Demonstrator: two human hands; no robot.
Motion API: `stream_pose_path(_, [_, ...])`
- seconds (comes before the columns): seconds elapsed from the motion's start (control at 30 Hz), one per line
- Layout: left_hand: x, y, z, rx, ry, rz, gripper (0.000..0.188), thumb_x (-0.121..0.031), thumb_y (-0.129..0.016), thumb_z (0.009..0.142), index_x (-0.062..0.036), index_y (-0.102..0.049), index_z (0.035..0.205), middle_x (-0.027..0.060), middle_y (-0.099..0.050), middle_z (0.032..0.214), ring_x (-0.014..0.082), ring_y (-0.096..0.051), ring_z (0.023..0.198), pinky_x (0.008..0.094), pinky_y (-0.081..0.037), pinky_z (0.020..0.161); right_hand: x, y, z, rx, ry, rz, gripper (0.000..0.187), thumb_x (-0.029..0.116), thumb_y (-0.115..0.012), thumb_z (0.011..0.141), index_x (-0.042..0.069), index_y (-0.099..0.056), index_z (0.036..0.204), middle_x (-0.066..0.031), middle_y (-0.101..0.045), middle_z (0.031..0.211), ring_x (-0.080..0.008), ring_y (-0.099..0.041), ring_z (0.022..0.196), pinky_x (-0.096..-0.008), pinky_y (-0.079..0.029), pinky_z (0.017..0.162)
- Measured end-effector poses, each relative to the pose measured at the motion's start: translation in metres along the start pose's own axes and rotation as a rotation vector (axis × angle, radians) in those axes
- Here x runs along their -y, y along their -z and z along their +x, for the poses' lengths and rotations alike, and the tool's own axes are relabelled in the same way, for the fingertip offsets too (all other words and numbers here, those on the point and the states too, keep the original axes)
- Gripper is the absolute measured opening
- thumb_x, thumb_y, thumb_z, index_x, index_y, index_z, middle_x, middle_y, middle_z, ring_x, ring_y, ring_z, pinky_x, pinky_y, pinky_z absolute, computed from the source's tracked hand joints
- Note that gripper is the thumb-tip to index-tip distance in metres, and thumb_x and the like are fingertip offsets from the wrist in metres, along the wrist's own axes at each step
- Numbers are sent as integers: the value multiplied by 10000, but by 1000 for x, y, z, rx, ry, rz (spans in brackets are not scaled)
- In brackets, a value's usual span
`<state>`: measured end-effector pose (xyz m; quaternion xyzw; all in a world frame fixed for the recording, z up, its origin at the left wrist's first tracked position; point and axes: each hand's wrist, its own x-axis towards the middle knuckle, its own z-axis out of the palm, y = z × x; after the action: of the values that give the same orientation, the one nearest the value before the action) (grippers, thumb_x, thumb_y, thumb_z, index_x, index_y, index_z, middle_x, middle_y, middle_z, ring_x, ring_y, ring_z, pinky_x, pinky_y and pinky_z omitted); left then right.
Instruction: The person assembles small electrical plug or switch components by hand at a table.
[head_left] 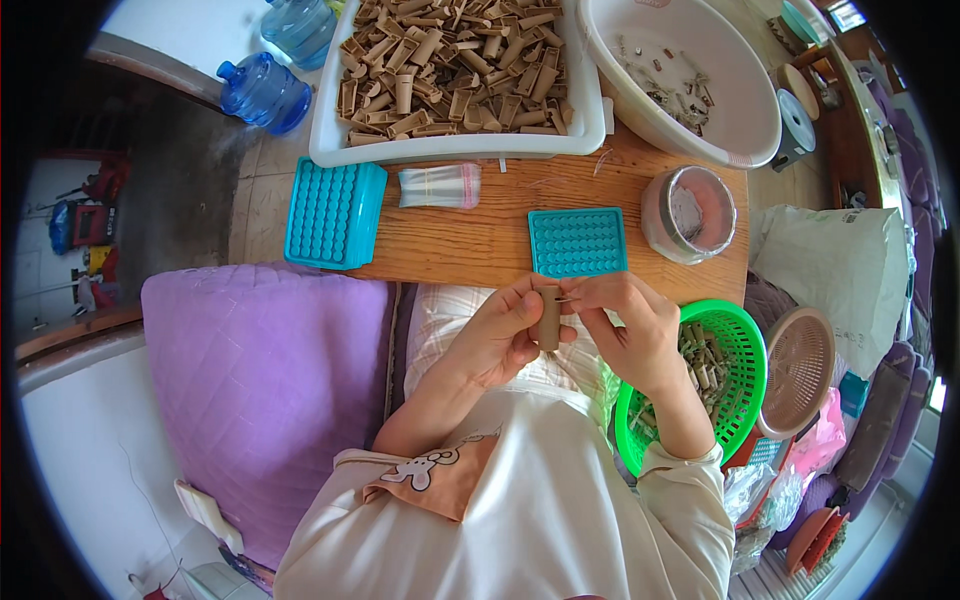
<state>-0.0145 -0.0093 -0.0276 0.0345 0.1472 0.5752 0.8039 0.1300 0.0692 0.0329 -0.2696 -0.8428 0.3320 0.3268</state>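
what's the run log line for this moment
left hand: holds tan tube | right hand: pinches thin piece beside tube's upper end | ahead: teal tray on wooden table | right: green basket

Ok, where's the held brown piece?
The brown piece is in the left hand, just right of centre in the head view, below the lone turquoise tray.

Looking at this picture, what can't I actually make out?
All in the head view:
- The brown piece's underside: turned away, partly covered by the left fingers.
- The thin bit at the right fingers: too small to identify.
- Part of the green basket: behind the right forearm.
- The white tray's far side: cut off by the top edge.
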Motion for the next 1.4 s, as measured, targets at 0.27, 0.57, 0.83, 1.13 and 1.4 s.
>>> stream_pose_path(0.27, [-1, 1, 3, 7, 90, -82, 349, -289, -497, 855, -47, -438, 1098, 101, -565, 971, 181, -625, 784, 119, -392, 358, 2, 4, 1, 3, -27, 36, 176, -77, -604, 674, 32, -537, 795, -72, -598, 771, -201, -611, 660, -277, -507, 535])
stream_pose_path(0.57, [0, -3, 6, -11, 117, -128, 309, -284, -486, 864, -39, -452, 1049, 106, -583, 946, 184, -631, 761, 122, -410, 359, 7, 9, 6, 75, -94, -30, 146, -101, -584, 689, 14, -525, 757, -89, -597, 733, -201, -633, 686, -266, -510, 554])
stream_pose_path(0.83, [0, 2, 6, -121, 155, -121, 346, -297, -510, 854, -28, -470, 1068, 93, -591, 929, 162, -628, 741, 112, -418, 352, -3, 5, 11, 136, -273, 120, 114, -61, -576, 711, 12, -530, 787, -89, -578, 724, -213, -604, 654, -283, -492, 550])
stream_pose_path(1.13, [-1, -7, 16, -238, 171, -238, 346, -312, -492, 862, -16, -486, 1041, 101, -595, 831, 132, -607, 689, 109, -440, 370, -16, -4, 10, 113, -341, 194, 88, -92, -538, 731, -24, -515, 782, -100, -569, 783, -170, -594, 750, -243, -468, 571])
stream_pose_path(1.4, [4, 25, 25, -152, 264, -314, 342, -309, -424, 893, -1, -498, 1021, 139, -600, 820, 174, -617, 747, 155, -487, 406, -41, -6, 6, 233, -475, 324, 69, -92, -525, 750, -30, -511, 776, -83, -554, 752, -133, -576, 557, -230, -457, 539])
